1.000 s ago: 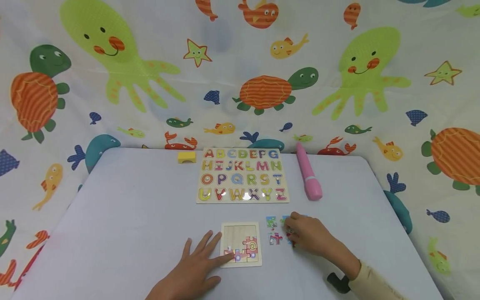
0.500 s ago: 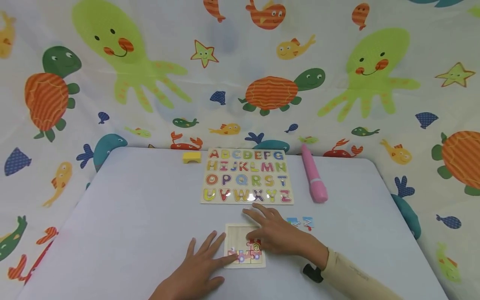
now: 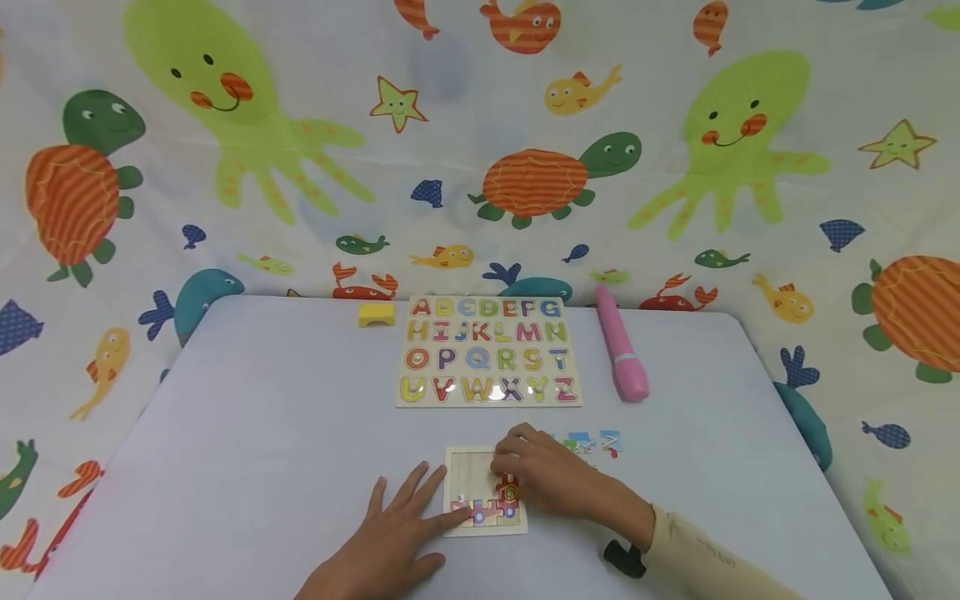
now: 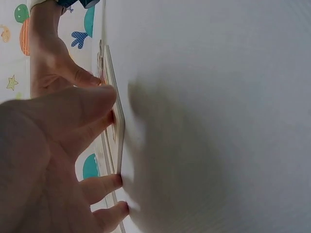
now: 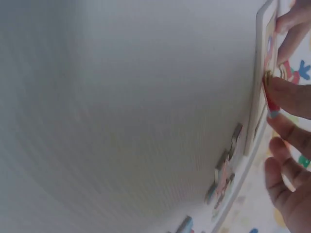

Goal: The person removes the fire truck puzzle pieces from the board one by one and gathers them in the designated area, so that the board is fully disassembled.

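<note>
A small wooden puzzle tray (image 3: 448, 467) lies in front of me, with pink-and-red vehicle pieces (image 3: 483, 512) set along its bottom and right side. My left hand (image 3: 397, 533) rests with spread fingers at the tray's left edge, one fingertip on the bottom pieces. Over the tray's upper right is my right hand (image 3: 555, 475). In the right wrist view, its thumb and a finger pinch a red puzzle piece (image 5: 272, 102) with a blue edge, tilted against the tray. From the head view the right hand hides this piece.
Several loose puzzle pieces (image 3: 611, 440) lie right of the tray, partly behind the right hand. Farther back are an alphabet board (image 3: 487, 346), a yellow block (image 3: 376, 314) and a pink pen-shaped toy (image 3: 621, 346). A sea-animal cloth (image 3: 465, 75) hangs behind the white table (image 3: 262, 433).
My right hand has moved left from the loose pieces to the tray; its fingers are more gathered than half a second ago. The left hand stays on the tray.
</note>
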The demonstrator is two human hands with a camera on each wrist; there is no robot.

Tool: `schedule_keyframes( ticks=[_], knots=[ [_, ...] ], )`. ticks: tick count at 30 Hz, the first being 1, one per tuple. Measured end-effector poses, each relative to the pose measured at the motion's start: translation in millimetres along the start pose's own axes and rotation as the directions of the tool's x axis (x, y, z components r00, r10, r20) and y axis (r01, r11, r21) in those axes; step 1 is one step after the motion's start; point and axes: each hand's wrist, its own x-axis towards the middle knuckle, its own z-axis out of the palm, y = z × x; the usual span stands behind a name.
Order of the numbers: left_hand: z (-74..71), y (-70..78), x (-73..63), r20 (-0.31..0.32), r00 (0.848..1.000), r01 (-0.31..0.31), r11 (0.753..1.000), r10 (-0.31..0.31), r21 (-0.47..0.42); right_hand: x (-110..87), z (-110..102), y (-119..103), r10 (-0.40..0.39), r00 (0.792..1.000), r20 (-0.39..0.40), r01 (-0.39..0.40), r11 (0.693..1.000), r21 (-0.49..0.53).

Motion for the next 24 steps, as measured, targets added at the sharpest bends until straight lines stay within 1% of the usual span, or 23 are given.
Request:
schedule_keyframes(
  ticks=[3, 5, 8, 10, 12, 13, 15, 17, 20, 23, 24],
  knots=[
    [1.3, 0.6, 1.4, 0.002, 1.0, -0.004, 1.0, 0.004, -0.002, -9.0, 0.6, -1.3, 0.041, 0.998, -0.051, -0.035, 0.992, 0.123],
    [2.2, 0.9, 2.3, 0.004, 1.0, -0.004, 1.0, 0.004, -0.001, -18.0, -4.1, 0.7, 0.094, 0.993, -0.065, -0.078, 0.974, 0.215],
    [3.3, 1.3, 3.9, 0.006, 1.0, 0.002, 1.0, -0.002, -0.002, -38.8, -20.6, 14.4, 0.186, 0.982, -0.034, -0.163, 0.924, 0.346],
    [3.7, 1.9, 4.9, 0.01, 1.0, 0.008, 1.0, -0.008, -0.01, -57.1, -33.9, 30.1, 0.241, 0.97, 0.009, -0.226, 0.894, 0.387],
    [3.8, 2.2, 5.2, 0.01, 1.0, 0.012, 1.0, -0.012, -0.015, -75.3, -45.9, 46.8, 0.284, 0.956, 0.076, -0.291, 0.874, 0.39],
    [3.8, 2.3, 5.1, 0.01, 1.0, 0.012, 1.0, -0.012, -0.016, -83.2, -50.3, 54.6, 0.294, 0.95, 0.106, -0.312, 0.872, 0.377],
    [3.6, 2.1, 4.4, 0.006, 1.0, 0.013, 1.0, -0.013, -0.016, -94.7, -56.1, 66.6, 0.301, 0.94, 0.16, -0.339, 0.876, 0.342],
    [3.4, 1.4, 3.7, -0.002, 1.0, 0.013, 1.0, -0.013, -0.016, -100.9, -57.7, 74.7, 0.303, 0.932, 0.198, -0.352, 0.884, 0.308],
    [3.3, 0.7, 1.9, -0.016, 1.0, 0.011, 1.0, -0.011, -0.018, -101.7, -54.9, 81.1, 0.297, 0.93, 0.217, -0.35, 0.895, 0.276],
    [3.7, 0.7, 1.1, -0.022, 1.0, 0.008, 1.0, -0.009, -0.025, -99.9, -49.1, 84.5, 0.301, 0.933, 0.198, -0.344, 0.909, 0.235],
    [3.9, 0.8, 1.1, -0.022, 1.0, 0.008, 1.0, -0.009, -0.027, -99.6, -47.1, 85.0, 0.296, 0.938, 0.178, -0.332, 0.918, 0.219]
  ],
)
